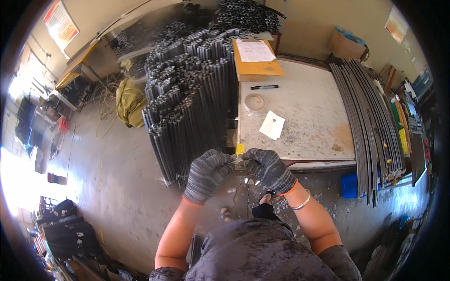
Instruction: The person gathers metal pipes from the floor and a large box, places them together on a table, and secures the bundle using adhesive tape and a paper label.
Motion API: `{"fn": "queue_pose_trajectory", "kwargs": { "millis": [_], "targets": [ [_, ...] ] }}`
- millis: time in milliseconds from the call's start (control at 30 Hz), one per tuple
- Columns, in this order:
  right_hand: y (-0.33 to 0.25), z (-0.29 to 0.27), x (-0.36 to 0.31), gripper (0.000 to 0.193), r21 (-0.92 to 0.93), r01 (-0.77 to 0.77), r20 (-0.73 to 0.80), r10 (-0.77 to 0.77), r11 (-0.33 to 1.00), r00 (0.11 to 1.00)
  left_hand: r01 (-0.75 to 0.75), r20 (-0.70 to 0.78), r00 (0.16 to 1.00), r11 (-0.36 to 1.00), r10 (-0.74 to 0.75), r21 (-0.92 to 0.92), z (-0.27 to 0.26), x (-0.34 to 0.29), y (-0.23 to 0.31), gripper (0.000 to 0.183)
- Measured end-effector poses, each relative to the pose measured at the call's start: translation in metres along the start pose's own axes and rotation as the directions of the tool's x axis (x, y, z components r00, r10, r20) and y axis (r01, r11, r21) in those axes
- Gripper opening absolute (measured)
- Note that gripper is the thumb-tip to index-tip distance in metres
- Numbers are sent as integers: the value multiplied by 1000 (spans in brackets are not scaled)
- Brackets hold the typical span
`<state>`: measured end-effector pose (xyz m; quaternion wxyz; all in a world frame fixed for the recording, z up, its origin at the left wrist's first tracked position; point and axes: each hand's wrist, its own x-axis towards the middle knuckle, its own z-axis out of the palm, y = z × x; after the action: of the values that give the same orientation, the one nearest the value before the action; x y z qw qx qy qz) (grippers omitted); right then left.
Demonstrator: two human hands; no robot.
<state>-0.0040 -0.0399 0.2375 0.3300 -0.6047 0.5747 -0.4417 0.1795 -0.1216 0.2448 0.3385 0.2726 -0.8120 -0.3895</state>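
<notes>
Plastic strip (237, 161): one, pinched by two gloved hands.

Lots of bare floor (117, 178) sits open at the lower left. A big stack of dark pipes (187, 103) blocks the middle. The table top (309, 107) at the right has open room between small things; long metal strips (370, 122) block its right side.

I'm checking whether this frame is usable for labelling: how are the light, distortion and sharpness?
Head view: daylight blows out the left rim, so the floor there is washed white; the fisheye bends the table edge and the long metal strips near the right rim; the corners are black. The gloved left hand and right hand are fairly sharp, but the small clear thing between them is too faint to identify.
</notes>
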Motion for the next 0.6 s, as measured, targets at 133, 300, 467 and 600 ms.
{"fn": "queue_pose_trajectory", "kwargs": {
  "millis": [133, 300, 467, 600],
  "targets": [
    [36, -55, -19, 13, -39, 14, -191, -22, 999, 981, -68, 53, 996, 996, 65, 54, 20, 37, 2, 15],
    [77, -113, -47, 11, -277, -39, -301, -48, 960, 953, 38, 49, 998, 999, -38, 10, 59, 81, -21, 13],
    [120, -152, -71, 14, -623, 25, -350, -308, 782, 885, -195, 173, 978, 804, 116, 563, 119, 137, -10, 44],
    [139, -181, -85, 22, -172, -189, -491, 82, 967, 867, -332, 230, 943, 615, 241, 715, 167, 152, 67, 53]
  ]
}}
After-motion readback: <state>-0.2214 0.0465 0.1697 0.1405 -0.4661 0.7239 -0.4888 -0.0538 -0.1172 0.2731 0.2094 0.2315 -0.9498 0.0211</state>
